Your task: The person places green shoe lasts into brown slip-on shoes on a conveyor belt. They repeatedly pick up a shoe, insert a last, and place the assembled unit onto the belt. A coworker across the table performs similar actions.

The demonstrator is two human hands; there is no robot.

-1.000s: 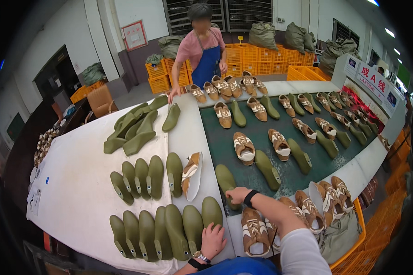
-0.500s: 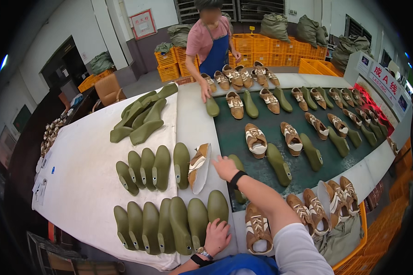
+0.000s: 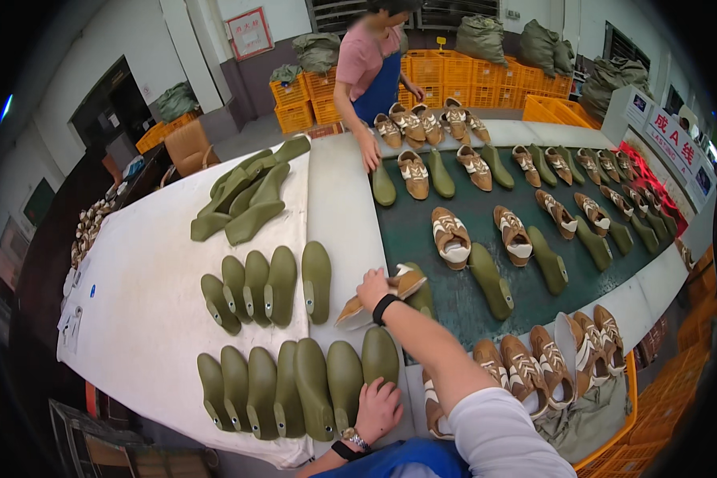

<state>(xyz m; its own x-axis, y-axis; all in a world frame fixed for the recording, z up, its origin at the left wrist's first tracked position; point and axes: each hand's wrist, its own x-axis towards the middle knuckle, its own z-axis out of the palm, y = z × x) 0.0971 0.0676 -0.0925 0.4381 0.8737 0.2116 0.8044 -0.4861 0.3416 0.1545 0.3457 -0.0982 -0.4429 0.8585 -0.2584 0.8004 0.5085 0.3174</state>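
Note:
My right hand (image 3: 372, 289) grips a brown and white sneaker (image 3: 409, 281), tilted on its side over the table's pale edge. Behind that sneaker, a green shoe last (image 3: 420, 300) on the dark green belt is partly covered. My left hand (image 3: 379, 411) has its fingers curled on the lower end of a green shoe last (image 3: 380, 356), the rightmost of the front row. Further back, a single last (image 3: 316, 283) stands beside another row of lasts (image 3: 281, 287). Below my right forearm, a sneaker (image 3: 433, 408) is half hidden.
Across the table, a co-worker's hand (image 3: 370, 153) touches a last (image 3: 383, 185). Pairs of sneakers and lasts fill the dark green belt (image 3: 454, 299). Several sneakers (image 3: 524, 371) line the near right edge beside an orange crate (image 3: 632, 390). Loose lasts (image 3: 243, 195) are piled at far left.
My right hand has taken hold of the sneaker that stood beside the single last and tilted it over. My left hand stays put. The pairs on the belt appear slightly further right.

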